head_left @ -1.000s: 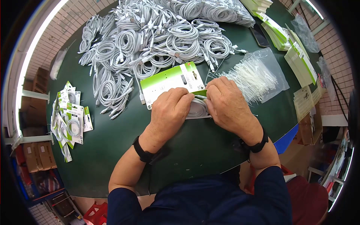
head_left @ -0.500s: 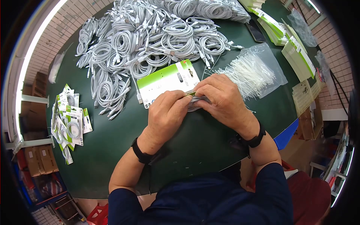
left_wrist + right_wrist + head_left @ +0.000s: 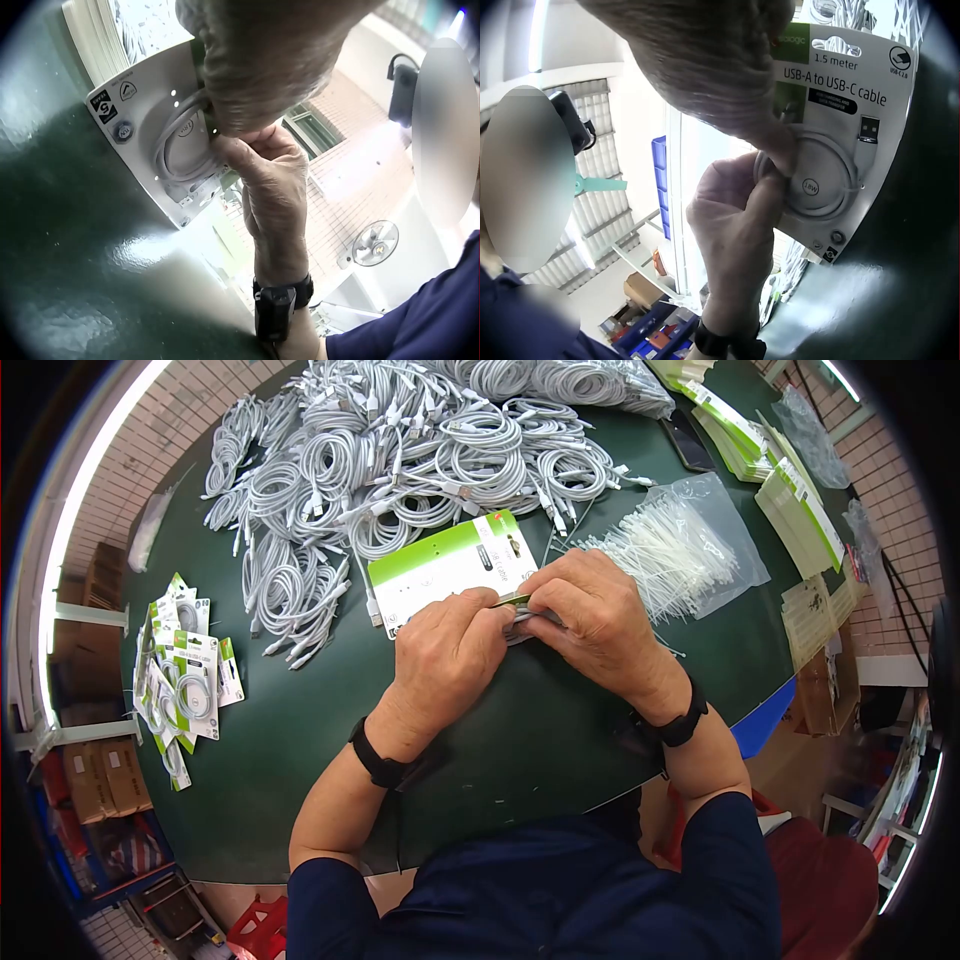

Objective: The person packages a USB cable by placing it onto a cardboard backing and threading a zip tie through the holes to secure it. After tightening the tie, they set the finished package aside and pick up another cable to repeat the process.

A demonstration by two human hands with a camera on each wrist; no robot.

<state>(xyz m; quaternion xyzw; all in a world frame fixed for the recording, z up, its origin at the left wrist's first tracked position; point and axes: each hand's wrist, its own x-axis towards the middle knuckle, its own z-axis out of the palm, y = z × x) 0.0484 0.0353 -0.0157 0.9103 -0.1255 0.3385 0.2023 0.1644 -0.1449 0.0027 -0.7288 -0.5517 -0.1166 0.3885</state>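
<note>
While both hands meet over the green table (image 3: 300, 760), I see the coiled white cable (image 3: 832, 180) pinned flat against its card (image 3: 450, 565), which runs away up-left from the knuckles. My left hand (image 3: 450, 650) and right hand (image 3: 590, 615) both pinch the coil, fingers curled; neither is nearer than the other.

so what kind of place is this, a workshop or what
Most likely a small packing workshop for phone cables: a heap of coiled white cables on a dark green table, a clear bag of white zip ties, and stacked green-and-white retail cards.
</note>
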